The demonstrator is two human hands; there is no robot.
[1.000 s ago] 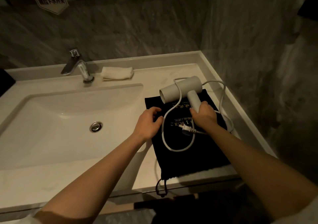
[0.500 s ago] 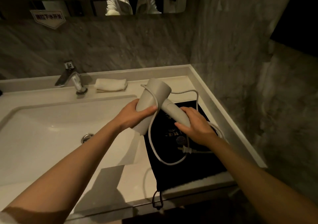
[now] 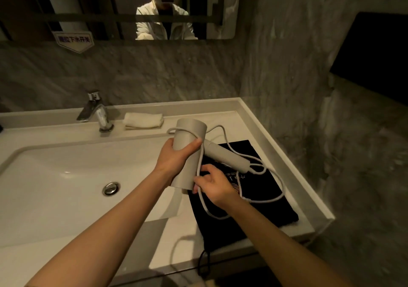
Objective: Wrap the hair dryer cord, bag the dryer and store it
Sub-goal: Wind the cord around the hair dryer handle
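A pale grey hair dryer (image 3: 190, 132) is held up above the counter, its barrel gripped by my left hand (image 3: 171, 157). Its handle (image 3: 227, 158) points right, over a black drawstring bag (image 3: 260, 211) lying flat on the counter. The grey cord (image 3: 262, 201) loops over the barrel, hangs in front of it, and trails in loose loops over the bag. My right hand (image 3: 215, 185) pinches the cord just below the barrel's lower end. The plug is hidden.
A white sink basin (image 3: 39, 176) with a chrome drain (image 3: 111, 188) fills the left. A faucet (image 3: 98, 114) and a folded white towel (image 3: 143, 120) sit at the back. Marble walls close in behind and on the right; a mirror (image 3: 220, 4) hangs above.
The dryer was lifted off the bag. My left hand took the barrel; my right hand left the handle and took hold of the cord.
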